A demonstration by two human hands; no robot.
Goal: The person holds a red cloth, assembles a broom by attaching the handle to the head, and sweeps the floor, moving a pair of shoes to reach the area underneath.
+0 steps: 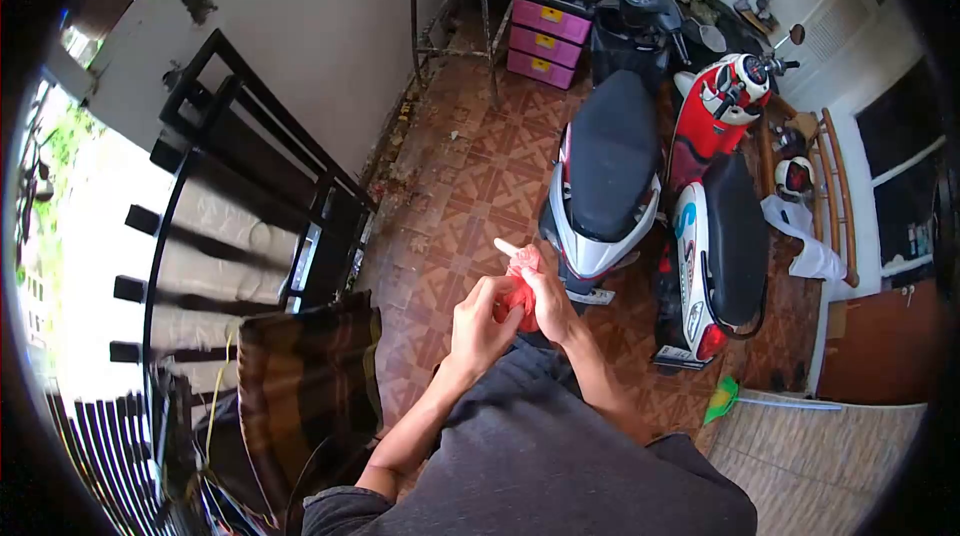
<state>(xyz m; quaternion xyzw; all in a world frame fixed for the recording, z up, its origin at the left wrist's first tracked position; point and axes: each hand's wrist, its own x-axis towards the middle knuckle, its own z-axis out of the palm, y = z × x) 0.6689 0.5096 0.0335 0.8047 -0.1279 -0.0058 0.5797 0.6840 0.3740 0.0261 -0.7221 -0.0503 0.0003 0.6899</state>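
Both hands meet in front of my chest around a crumpled red bundle [526, 260] that looks like thin plastic or cloth. My left hand [482, 328] has its fingers curled against the bundle's left side. From the other side, my right hand [549, 308] pinches it with the thumb on top. A short pale stick-like piece [506, 247] pokes out at the upper left of the bundle. The fingers cover the lower part of the bundle.
Two parked scooters, one with a dark seat [615, 156] and one red and white [715, 126], stand ahead to the right. A pink drawer unit [543, 41] is at the back. On the left are a black metal gate [290, 126] and a brown striped cloth [300, 376]. A green broom [721, 400] lies right.
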